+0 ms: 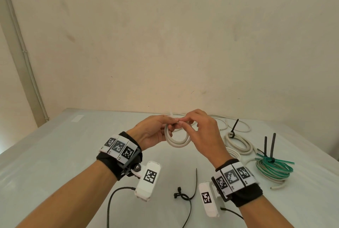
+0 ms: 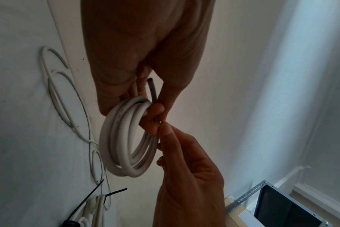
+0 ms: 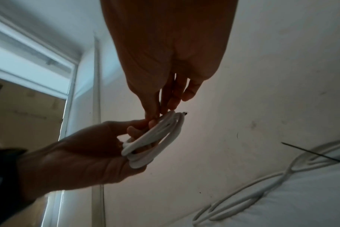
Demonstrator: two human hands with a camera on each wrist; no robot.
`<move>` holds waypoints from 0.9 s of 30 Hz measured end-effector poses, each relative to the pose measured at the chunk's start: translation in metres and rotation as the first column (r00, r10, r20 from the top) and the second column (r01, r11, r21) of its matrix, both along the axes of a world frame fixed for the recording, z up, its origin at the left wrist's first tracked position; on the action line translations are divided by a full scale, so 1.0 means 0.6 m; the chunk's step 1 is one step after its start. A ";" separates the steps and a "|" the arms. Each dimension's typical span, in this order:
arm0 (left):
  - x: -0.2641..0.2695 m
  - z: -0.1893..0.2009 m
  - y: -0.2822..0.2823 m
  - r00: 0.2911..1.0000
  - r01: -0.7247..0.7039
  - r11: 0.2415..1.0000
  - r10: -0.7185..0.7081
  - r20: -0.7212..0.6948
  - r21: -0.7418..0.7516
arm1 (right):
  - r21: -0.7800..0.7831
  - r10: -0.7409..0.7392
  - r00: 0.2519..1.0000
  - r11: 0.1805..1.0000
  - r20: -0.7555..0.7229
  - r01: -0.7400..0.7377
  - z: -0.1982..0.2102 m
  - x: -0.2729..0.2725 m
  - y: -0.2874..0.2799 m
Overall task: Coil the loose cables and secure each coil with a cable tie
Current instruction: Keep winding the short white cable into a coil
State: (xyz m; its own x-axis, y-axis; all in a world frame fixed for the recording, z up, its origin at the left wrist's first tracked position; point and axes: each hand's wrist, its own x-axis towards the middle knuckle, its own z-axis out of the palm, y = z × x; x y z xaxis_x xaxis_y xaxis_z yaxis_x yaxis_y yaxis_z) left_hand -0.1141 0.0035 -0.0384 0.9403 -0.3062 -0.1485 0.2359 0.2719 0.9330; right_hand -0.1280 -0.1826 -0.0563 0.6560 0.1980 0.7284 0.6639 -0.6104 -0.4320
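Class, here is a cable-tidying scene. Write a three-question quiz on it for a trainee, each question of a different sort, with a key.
1. True or false: the green cable coil lies on the table, already tied.
2. Which hand grips the small white coil through its loop? A) left hand B) right hand
3. Fill in: a loose black cable tie lies on the table between the two ____.

Key: 1 true; 2 A; 3 forearms.

Head cam looks down at table (image 1: 55, 154); wrist cams close, facing fingers; all share white coil (image 1: 177, 140).
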 end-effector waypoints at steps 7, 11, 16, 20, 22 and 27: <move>-0.006 0.008 -0.008 0.998 -0.013 0.998 0.009 0.068 0.064 | -0.143 -0.039 0.989 0.988 0.140 0.060 -0.008 -0.001 -0.002; -0.009 0.005 -0.012 0.987 -0.030 0.981 -0.002 0.163 0.192 | -0.259 -0.121 0.959 0.947 0.255 0.188 -0.010 -0.010 0.005; -0.020 -0.011 -0.013 0.963 0.008 0.983 -0.057 0.265 0.185 | -0.297 -0.116 0.960 0.935 0.253 0.191 -0.007 -0.011 0.008; -0.026 -0.010 -0.021 0.953 0.013 0.985 -0.064 0.297 0.172 | -0.127 -0.026 0.989 0.991 0.142 0.045 -0.011 -0.009 0.012; -0.028 -0.007 -0.025 0.948 0.009 0.982 -0.069 0.310 0.191 | -0.124 -0.059 0.973 0.988 0.223 0.089 -0.016 -0.012 0.019; -0.032 -0.002 -0.027 0.937 -0.001 0.976 -0.076 0.341 0.219 | -0.027 -0.107 0.987 0.993 0.123 0.111 -0.029 0.003 0.023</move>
State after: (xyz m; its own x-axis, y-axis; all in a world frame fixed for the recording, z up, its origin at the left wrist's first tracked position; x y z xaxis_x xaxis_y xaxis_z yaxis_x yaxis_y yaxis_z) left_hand -0.1334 -0.0128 -0.0399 0.9331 -0.3397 0.1183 -0.1054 0.0561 0.9928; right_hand -0.1261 -0.1685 -0.0736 0.5825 0.1554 0.7978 0.6385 -0.6949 -0.3308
